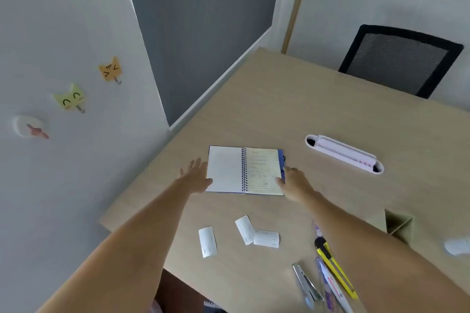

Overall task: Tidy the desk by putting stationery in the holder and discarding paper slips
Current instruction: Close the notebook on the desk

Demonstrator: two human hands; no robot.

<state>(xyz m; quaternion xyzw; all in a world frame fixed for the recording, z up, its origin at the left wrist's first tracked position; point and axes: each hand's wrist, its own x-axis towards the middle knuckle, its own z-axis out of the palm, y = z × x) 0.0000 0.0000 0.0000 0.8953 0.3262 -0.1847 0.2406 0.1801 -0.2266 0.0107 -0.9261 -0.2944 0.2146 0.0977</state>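
Observation:
An open spiral notebook (244, 170) lies flat in the middle of the desk. My left hand (197, 175) rests with spread fingers at its left edge, thumb touching the blank page. My right hand (292, 181) grips the right edge of the lined page. Three white paper slips (208, 241) (244, 229) (266, 238) lie nearer to me. A yellow utility knife (333, 265), pens (330, 284) and a metal stapler (305, 284) lie at the lower right, partly under my right forearm. A pale pink holder (343, 153) lies beyond the notebook on the right.
A tan folded paper box (398, 223) stands at the right beside my forearm, and a white object (457, 246) is cut off by the frame edge. A black mesh chair (399, 61) stands behind the desk. The wall with cat-shaped hooks (110, 70) is on the left.

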